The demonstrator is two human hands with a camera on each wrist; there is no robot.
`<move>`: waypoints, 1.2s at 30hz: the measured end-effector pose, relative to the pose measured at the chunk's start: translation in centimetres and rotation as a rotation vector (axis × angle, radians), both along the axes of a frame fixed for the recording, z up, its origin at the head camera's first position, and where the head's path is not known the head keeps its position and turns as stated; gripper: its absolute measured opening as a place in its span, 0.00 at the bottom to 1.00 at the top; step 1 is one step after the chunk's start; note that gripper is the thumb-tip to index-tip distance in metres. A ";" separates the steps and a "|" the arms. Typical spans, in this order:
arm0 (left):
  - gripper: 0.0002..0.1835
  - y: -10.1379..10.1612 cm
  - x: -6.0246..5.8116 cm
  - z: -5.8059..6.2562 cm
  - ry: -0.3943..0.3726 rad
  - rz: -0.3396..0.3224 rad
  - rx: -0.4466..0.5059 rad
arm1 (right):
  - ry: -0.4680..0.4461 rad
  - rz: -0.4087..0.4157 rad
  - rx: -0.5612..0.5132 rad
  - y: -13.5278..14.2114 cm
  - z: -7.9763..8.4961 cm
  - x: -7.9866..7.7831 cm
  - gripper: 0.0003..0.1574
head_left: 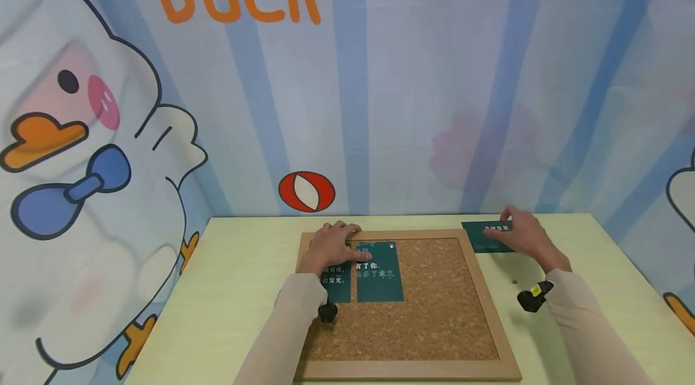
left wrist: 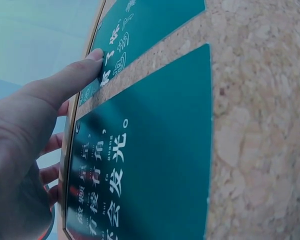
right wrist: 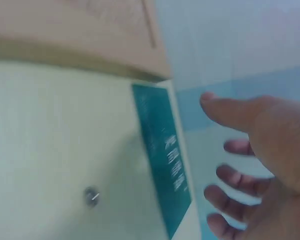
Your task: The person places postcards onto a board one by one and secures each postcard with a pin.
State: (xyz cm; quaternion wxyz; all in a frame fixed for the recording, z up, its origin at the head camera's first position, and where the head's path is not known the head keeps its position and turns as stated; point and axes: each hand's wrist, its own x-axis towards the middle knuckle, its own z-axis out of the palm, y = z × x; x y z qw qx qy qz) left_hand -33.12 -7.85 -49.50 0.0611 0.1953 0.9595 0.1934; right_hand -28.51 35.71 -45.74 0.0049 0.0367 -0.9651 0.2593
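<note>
My left hand [head_left: 328, 247] grips the top edge of a wood-framed cork board [head_left: 440, 318]. In the left wrist view its fingers curl at the frame's outer side, and the thumb touches a green card with white writing [left wrist: 145, 37]. Beside that card lies another green card [left wrist: 165, 145], partly covered by the hand in the head view. To the board's right, my right hand [head_left: 523, 234] hovers by a third green card [head_left: 480, 243] on the table. The right wrist view shows its thumb and fingers spread apart, holding nothing, with a gap to that card [right wrist: 160, 150].
A small shiny pin [right wrist: 91, 196] lies on the pale yellow table [head_left: 244, 300], right of the board. The table's back edge meets a printed curtain [head_left: 402, 101] with a duck and stripes. A wrist camera [head_left: 534, 297] sits at the right wrist.
</note>
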 end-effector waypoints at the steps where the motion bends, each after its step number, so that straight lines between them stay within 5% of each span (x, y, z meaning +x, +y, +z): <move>1: 0.43 0.0 0.0 0.0 0.000 0.000 -0.005 | -0.015 -0.034 0.012 0.3 -0.3 0.2 0.38; 7: 0.43 0.0 0.1 0.1 -0.002 -0.003 -0.013 | -0.153 -0.218 0.026 1.8 -1.6 1.5 0.59; 12: 0.43 0.1 0.3 0.1 -0.002 -0.002 -0.013 | -0.211 -0.295 0.006 2.4 -2.3 2.1 0.64; 17: 0.43 0.0 0.3 0.2 0.003 0.000 -0.004 | -0.225 -0.282 -0.023 3.1 -2.6 2.4 0.67; 23: 0.43 0.0 0.5 0.3 -0.007 0.006 -0.004 | -0.311 -0.283 -0.031 3.5 -2.8 2.2 0.84; 30: 0.43 0.1 0.7 0.5 0.001 0.006 -0.009 | -0.319 -0.317 -0.032 3.7 -3.0 1.9 0.78; 36: 0.43 0.0 0.6 0.4 0.007 0.007 -0.010 | -0.290 -0.368 -0.114 3.6 -3.0 2.1 0.87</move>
